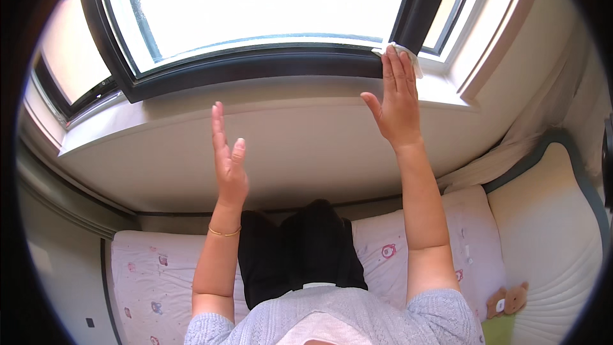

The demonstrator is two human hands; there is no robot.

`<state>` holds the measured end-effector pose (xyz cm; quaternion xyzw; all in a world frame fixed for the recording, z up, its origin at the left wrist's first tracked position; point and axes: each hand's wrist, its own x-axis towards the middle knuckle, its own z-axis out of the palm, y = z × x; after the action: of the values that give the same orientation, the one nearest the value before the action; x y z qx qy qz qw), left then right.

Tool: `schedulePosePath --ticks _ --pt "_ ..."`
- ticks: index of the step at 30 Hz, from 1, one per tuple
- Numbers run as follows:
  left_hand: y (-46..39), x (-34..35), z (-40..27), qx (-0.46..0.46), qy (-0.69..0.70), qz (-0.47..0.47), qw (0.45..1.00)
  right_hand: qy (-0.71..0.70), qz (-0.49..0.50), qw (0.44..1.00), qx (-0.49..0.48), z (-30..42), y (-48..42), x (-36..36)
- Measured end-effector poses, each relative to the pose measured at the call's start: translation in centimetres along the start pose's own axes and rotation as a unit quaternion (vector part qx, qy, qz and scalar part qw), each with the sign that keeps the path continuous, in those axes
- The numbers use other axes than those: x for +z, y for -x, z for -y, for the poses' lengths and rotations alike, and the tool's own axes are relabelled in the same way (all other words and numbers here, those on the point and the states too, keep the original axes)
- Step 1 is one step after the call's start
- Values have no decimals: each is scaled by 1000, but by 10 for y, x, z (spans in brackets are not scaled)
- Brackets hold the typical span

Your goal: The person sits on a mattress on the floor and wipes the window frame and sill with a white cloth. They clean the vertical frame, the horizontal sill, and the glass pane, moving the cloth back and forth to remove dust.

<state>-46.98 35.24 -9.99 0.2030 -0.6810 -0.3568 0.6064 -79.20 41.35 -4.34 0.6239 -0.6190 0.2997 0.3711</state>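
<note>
My right hand (399, 100) lies flat with its fingertips pressing a thin white cloth or wipe (413, 60) against the lower right corner of the dark window frame (268, 64). The thumb stands out to the side. Lower and to the left, my left hand (230, 163) is raised in the air before the wall under the window, its palm turned sideways and nothing in it. A thin gold bracelet (224, 233) circles the left wrist. Bright glass (268, 0) fills the middle of the frame.
A pale windowsill (103, 129) runs below the frame. Under me is a bed with a pink patterned sheet (163, 278). At the right stand a padded headboard (546, 211) and a brown teddy bear (515, 298), with a sheer curtain (531, 110) behind.
</note>
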Motion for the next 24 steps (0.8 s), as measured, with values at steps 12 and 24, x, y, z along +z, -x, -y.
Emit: schedulePosePath --ticks 12,24 --pt "12 31 1 -7 -63 70 996 -136 -94 986 14 -14 9 -12" --pt "-7 50 -12 69 -48 80 993 -583 -194 721 321 -63 -8 37"
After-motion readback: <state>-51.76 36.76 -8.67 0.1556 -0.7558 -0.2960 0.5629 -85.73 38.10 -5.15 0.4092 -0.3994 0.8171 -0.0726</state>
